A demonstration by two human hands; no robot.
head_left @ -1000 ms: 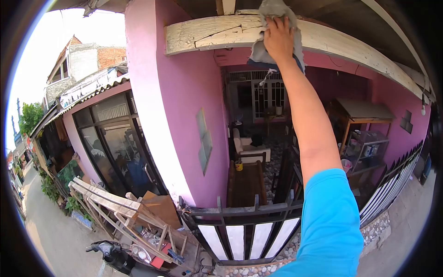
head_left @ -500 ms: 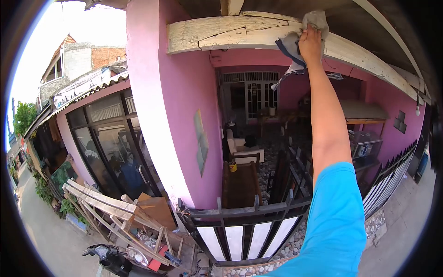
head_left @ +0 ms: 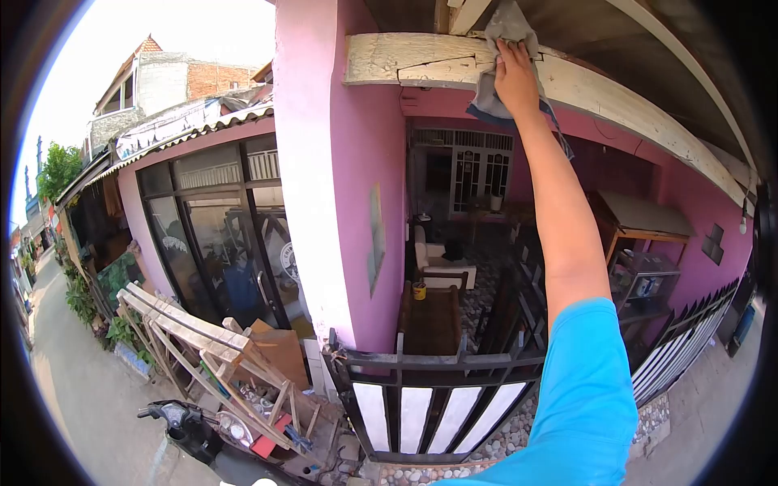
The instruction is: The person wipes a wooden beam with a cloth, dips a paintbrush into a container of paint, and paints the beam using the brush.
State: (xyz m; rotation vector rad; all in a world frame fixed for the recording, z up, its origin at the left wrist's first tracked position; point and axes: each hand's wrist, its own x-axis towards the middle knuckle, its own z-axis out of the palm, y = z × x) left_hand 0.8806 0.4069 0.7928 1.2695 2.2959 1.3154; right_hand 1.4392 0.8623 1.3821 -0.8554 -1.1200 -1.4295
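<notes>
My right hand (head_left: 516, 79) is raised high, pressing a grey cloth (head_left: 509, 22) against the cream-painted wooden beam (head_left: 438, 61). Its fingers lie over the cloth and hold it on the beam's face. Part of the rag drapes over the beam's top, and a darker bluish end hangs below the wrist. Cracked, worn paint shows on the beam to the left of the hand. My left hand is out of view.
A pink pillar (head_left: 308, 162) stands left of the beam. Below is a black and white metal fence (head_left: 413, 417) with upright bars. A wooden trestle (head_left: 190, 332) and a parked motorbike (head_left: 190, 437) are at lower left. A bulb (head_left: 743, 227) hangs at right.
My right hand has slid left along the beam with the cloth, toward the pillar. The camera view has turned slightly left, so the scene sits further right.
</notes>
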